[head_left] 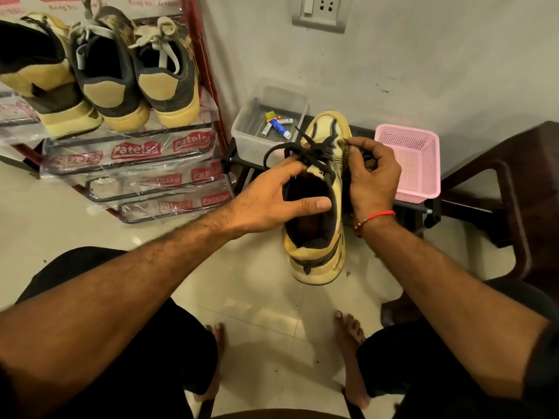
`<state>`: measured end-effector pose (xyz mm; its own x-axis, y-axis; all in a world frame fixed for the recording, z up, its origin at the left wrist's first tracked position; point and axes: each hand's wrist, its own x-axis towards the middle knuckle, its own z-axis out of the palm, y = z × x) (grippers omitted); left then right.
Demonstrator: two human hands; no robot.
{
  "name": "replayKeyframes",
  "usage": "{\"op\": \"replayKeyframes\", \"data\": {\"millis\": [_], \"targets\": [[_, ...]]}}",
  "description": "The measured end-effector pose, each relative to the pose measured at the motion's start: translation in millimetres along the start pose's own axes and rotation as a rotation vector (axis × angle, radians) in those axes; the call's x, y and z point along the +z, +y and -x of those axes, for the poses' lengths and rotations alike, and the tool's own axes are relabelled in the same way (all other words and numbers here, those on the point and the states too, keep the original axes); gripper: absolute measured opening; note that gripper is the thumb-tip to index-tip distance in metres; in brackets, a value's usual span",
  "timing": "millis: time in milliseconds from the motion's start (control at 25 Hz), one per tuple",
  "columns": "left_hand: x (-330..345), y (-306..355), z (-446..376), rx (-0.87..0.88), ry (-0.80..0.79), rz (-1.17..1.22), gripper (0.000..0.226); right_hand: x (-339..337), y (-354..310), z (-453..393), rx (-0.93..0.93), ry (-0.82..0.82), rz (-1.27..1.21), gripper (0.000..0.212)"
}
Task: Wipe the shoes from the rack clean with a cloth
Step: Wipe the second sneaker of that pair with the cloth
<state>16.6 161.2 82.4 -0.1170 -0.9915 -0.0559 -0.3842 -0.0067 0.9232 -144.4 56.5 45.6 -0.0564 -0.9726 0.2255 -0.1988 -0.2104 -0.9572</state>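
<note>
Head cam view, looking down past the knees: the person holds a yellow shoe (pixel 317 204) up in the air over the tiled floor (pixel 90 219), toe pointing away, heel toward the camera. It's a tan-yellow sneaker with a dark lining round the opening, dark trim lines over the toe, and black laces (pixel 305 151) tied in a loose bow with one loop sticking out to the left. The heel and sole edge look scuffed and grubby.

The left hand (pixel 272 195) has its grip on the shoe: thumb laid across the opening, the other fingers curled over the tongue by the laces. The right hand (pixel 370 173) is closed round a bunched-up dark cloth (pixel 367 160) and presses it against the right side of the shoe near the front. Only a bit of the cloth shows between the fingers, so I can't tell much about it. There's a red thread bracelet (pixel 376 215) on that wrist.

At upper left is the shoe rack (pixel 133 155), red frame with shelves in plastic printed "Patelsa". Three more shoes sit on its top shelf, heels out: same yellow and dark colours, pale laces on two of them (pixel 163 71).

Behind the held shoe, against the wall, a low dark stand (pixel 420 207) carries a clear plastic tub (pixel 257 128) with some small tubes (pixel 279 124) inside and, well to the right of it, a pink mesh basket (pixel 408 164). A dark chair (pixel 514 192) is at far right, and a wall socket (pixel 319 12) up top. Bare feet (pixel 348 328) rest on the floor.
</note>
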Motion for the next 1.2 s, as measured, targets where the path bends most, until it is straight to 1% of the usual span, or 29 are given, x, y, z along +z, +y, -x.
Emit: {"op": "replayKeyframes", "data": {"millis": [80, 160, 240, 280, 360, 400, 440, 520, 560, 600, 640, 720, 840, 920, 1000, 1080, 1200], "targets": [[3.3, -5.8, -0.9, 0.078, -0.002, -0.112, 0.057, 1.1, 0.6, -1.8, 0.039, -0.008, -0.030, 0.014], [5.3, -12.2, -1.9, 0.032, -0.009, -0.285, 0.067, 0.5, 1.7, -7.4, 0.064, 0.013, -0.025, 0.013], [10.8, -9.7, -0.5, -0.040, -0.079, -0.458, 0.075, 0.2, 3.2, -13.3, 0.088, 0.055, -0.024, 0.014], [13.6, -5.8, 1.1, -0.067, -0.104, -0.425, 0.072, 1.3, 3.6, -14.0, 0.094, 0.070, -0.023, 0.015], [17.6, 6.0, 4.7, -0.136, -0.086, -0.130, 0.044, 3.8, 3.0, -11.8, 0.089, 0.083, -0.015, 0.016], [19.9, 12.7, 5.6, -0.185, -0.070, -0.004, 0.034, 4.9, 2.6, -10.3, 0.088, 0.091, -0.013, 0.016], [21.8, 16.4, 5.3, -0.212, -0.036, 0.052, 0.038, 5.6, 1.1, -9.0, 0.088, 0.105, -0.013, 0.016], [27.9, 13.4, 4.6, -0.151, 0.029, -0.136, 0.068, 6.9, -1.1, -8.4, 0.082, 0.120, -0.022, 0.016], [31.1, 11.7, 3.6, -0.118, 0.055, -0.219, 0.078, 7.6, -1.1, -8.7, 0.080, 0.121, -0.029, 0.018], [32.9, 10.6, 2.0, -0.123, 0.068, -0.239, 0.083, 8.2, -1.6, -8.4, 0.081, 0.117, -0.039, 0.020], [33.1, 13.0, 0.9, -0.150, 0.080, -0.219, 0.081, 9.0, -0.8, -8.1, 0.084, 0.116, -0.050, 0.021], [27.5, 16.5, -0.8, -0.227, 0.123, -0.120, 0.066, 10.8, 1.2, -6.2, 0.089, 0.099, -0.060, 0.019], [6.3, 13.2, -3.8, -0.358, 0.166, 0.202, 0.047, 11.6, -1.0, -2.3, 0.043, -0.014, -0.043, 0.016], [-8.7, 9.3, -6.0, -0.385, 0.183, 0.401, 0.039, 11.6, -5.4, 1.1, -0.062, -0.101, 0.011, 0.019], [-17.0, 5.3, -5.7, -0.364, 0.205, 0.523, 0.037, 11.1, -12.4, 6.1, -0.194, -0.201, 0.098, 0.023], [-19.8, 3.6, -5.7, -0.314, 0.204, 0.579, 0.036, 10.7, -19.3, 8.2, -0.289, -0.268, 0.171, 0.027], [-21.3, -1.0, -6.5, -0.181, 0.123, 0.602, 0.055, 8.1, -29.0, 5.0, -0.321, -0.277, 0.204, 0.030]]}}
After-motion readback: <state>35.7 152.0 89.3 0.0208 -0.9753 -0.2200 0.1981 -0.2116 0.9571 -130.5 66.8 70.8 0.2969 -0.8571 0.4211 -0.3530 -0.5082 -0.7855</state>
